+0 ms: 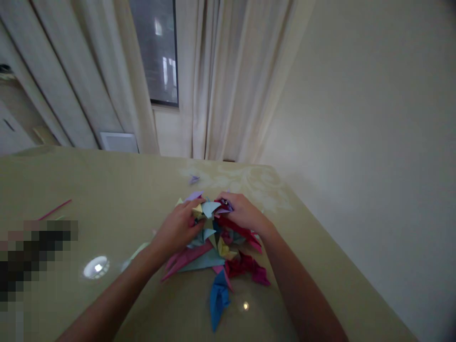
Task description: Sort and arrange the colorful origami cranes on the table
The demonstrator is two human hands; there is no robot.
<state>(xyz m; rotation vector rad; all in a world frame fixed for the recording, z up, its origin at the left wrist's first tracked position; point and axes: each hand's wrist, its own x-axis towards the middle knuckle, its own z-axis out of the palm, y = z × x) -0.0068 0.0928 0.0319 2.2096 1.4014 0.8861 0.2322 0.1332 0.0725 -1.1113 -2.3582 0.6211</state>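
A heap of folded coloured paper pieces (203, 259) lies on the table, in pink, light blue, yellow, red and purple. My left hand (180, 223) reaches into its left side, fingers curled round yellow and light blue folded papers. On the right side, my right hand (242, 211) is closed on dark red and purple folded papers, its fingertips partly hidden. A blue folded paper (218, 297) lies at the near edge of the heap, below a crumpled-looking red piece (245, 266). Beyond my hands a small purple paper piece (194, 179) lies by itself.
The glossy pale table (117, 190) has its right edge along a plain wall (370, 142). Curtains (235, 80) and a window (158, 52) stand behind it. A thin pink stick (55, 209) lies at left, near a pixelated dark patch.
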